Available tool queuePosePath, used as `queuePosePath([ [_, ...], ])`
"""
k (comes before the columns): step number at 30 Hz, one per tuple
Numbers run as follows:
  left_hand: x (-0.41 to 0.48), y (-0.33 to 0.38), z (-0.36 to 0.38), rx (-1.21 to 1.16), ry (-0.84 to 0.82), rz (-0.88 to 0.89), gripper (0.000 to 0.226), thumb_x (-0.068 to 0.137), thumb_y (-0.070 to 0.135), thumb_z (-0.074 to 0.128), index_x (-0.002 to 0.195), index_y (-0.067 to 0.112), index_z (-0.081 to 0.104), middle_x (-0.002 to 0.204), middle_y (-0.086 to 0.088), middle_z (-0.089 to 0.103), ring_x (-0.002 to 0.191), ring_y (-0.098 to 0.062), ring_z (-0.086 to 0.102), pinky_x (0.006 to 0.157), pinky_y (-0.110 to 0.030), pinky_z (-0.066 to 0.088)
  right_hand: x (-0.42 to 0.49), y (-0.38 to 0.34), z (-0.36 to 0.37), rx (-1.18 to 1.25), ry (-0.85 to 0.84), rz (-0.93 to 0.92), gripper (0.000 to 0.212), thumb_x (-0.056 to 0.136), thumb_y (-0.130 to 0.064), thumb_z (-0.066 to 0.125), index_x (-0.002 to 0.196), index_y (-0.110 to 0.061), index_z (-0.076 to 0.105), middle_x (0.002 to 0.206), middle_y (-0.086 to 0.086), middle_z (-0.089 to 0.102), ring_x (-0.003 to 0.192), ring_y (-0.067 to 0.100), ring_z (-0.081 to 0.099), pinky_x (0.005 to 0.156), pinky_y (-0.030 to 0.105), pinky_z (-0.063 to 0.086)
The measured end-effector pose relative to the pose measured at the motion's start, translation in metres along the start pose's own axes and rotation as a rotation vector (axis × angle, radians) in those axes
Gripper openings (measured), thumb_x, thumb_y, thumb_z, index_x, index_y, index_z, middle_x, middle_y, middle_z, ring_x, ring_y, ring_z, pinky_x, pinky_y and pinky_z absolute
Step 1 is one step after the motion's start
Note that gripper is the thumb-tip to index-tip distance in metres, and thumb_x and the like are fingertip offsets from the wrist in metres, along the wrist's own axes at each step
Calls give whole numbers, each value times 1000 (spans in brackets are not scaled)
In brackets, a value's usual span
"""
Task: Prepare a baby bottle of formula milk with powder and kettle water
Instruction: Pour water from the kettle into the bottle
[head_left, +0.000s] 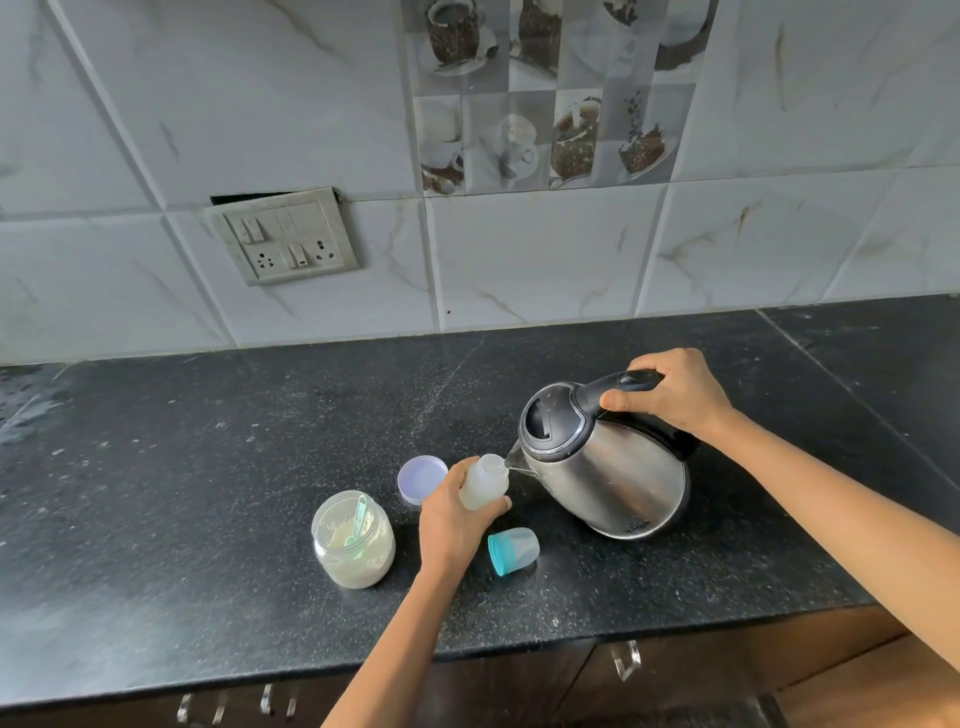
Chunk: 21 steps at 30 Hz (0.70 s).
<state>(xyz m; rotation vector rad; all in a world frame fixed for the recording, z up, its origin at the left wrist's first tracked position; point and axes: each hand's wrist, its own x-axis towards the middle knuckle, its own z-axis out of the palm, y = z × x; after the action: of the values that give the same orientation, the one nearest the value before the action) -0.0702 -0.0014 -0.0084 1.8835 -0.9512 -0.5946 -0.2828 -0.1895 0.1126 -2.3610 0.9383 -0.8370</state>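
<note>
The left hand (452, 525), nearest of all, has its fingers (456, 480) wrapped round the bottle (485, 480) and holds it tilted low over the table (208, 467), its open mouth at the kettle (608, 467) spout. The right hand (675, 395) is clenched on the kettle's handle and tips it toward the bottle. The bottle looks whitish inside, so the powder is probably in already and the water is going in now. The powder jar (353, 540) stands open just left of the hand with the scoop (358, 519) inside, and its lid (422, 475) lies behind. The teal-ringed cap (511, 551) lies on its side beside the wrist. What seems left is finishing the pour, capping and shaking.
</note>
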Motion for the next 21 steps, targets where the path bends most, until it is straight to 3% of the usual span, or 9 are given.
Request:
queuePosePath([
  [8, 6, 8, 12, -30, -26, 15, 55, 66, 35, 82, 115, 36, 57, 101, 19, 64, 96, -3, 59, 80, -27, 48, -15, 34, -11, 187, 138, 108, 58, 62, -57, 72, 53, -1, 56, 47, 8, 44, 50, 13, 38, 51, 30, 28],
  [12, 6, 8, 15, -44, -12, 5, 55, 68, 35, 83, 115, 35, 56, 103, 17, 64, 97, -4, 58, 80, -27, 47, -30, 48, -10, 318, 264, 233, 35, 64, -52, 69, 46, -25, 56, 42, -10, 44, 45, 3, 37, 48, 22, 29],
  [17, 4, 0, 8, -34, 26, -16, 55, 68, 37, 82, 116, 35, 55, 103, 15, 64, 97, -7, 58, 81, -28, 46, -39, 67, 1, 433, 381, 349, 60, 66, -53, 65, 64, 6, 63, 43, -8, 47, 43, 6, 39, 46, 24, 32],
  [21, -1, -5, -2, -40, 78, -57, 52, 69, 35, 83, 113, 35, 55, 100, 11, 63, 93, -9, 58, 74, -24, 40, -33, 70, 6, 486, 417, 416, 63, 75, -58, 58, 55, 1, 46, 56, 11, 40, 54, 21, 34, 52, 28, 29],
])
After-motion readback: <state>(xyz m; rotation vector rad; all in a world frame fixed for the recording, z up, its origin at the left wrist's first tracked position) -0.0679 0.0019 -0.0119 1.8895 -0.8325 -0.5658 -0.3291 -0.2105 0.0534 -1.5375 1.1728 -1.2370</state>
